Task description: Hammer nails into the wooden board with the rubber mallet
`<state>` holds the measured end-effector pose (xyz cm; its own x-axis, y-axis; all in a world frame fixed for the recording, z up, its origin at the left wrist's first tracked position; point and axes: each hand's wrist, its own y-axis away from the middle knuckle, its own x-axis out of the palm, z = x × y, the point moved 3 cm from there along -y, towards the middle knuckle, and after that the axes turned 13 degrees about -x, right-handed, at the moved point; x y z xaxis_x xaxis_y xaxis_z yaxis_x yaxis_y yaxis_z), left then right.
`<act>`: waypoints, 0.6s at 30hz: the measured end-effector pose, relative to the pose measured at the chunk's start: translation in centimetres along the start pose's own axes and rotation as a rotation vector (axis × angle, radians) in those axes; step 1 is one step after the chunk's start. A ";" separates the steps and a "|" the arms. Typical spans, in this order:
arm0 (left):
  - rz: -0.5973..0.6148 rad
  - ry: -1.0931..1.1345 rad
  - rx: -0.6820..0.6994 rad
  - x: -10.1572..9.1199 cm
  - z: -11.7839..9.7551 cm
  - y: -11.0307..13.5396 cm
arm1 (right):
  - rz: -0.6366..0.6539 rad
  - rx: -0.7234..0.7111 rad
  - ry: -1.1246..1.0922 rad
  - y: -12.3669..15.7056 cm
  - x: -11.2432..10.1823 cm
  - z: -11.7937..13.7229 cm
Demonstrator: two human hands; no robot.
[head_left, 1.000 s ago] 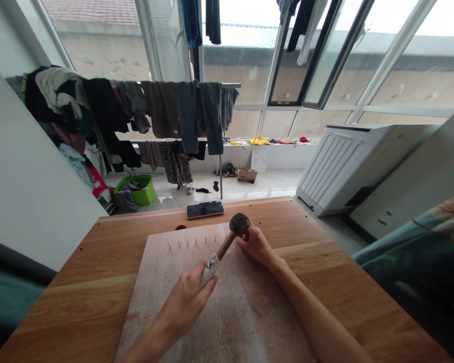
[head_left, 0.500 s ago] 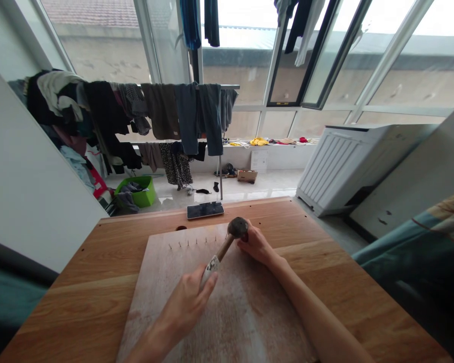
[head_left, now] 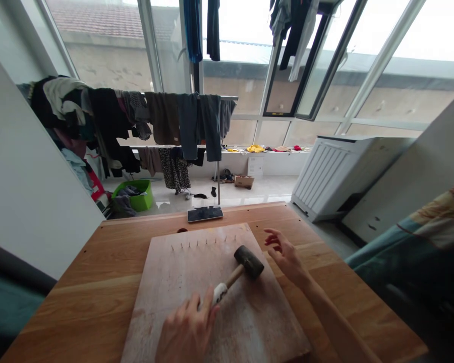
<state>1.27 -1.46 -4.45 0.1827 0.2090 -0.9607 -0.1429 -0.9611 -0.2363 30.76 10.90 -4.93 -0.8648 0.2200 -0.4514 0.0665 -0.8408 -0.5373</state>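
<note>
A rubber mallet (head_left: 249,262) with a black head and a wooden handle is low over the wooden board (head_left: 181,292), its head toward the right side. My left hand (head_left: 189,322) has its fingers around the white-wrapped end of the handle. Several thin nails (head_left: 206,242) stand in a row near the board's far edge, the leftmost one tilted. Past the board's right edge, my right hand (head_left: 285,254) hovers over the table with fingers apart and nothing in them.
The board rests on a wooden table (head_left: 75,282). A phone (head_left: 205,214) lies beyond it, with a small dark round object (head_left: 182,230) nearby. Farther off are a clothes rack with laundry (head_left: 166,118), a green basket (head_left: 142,196) and a white ribbed appliance (head_left: 321,176).
The mallet head has come down and nearer from the row's right end. My right hand has left that spot, moving right off the board and opening. The rightmost nail now shows.
</note>
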 end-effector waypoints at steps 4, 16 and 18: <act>-0.223 0.010 -0.122 -2.0 6.9 1.4 | 0.015 -0.095 0.234 6.5 -1.1 3.6; -0.210 0.259 -0.331 0.2 13.2 4.2 | 0.134 -0.238 0.652 14.7 -1.7 5.1; -0.141 0.308 -0.293 0.1 11.1 3.1 | 0.120 -0.221 0.722 14.4 -3.0 3.7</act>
<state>-10.00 -2.45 -6.87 0.4679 0.3213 -0.8233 0.1782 -0.9467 -0.2682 32.51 -3.73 -8.71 -0.3100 0.4663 -0.8285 0.3031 -0.7775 -0.5510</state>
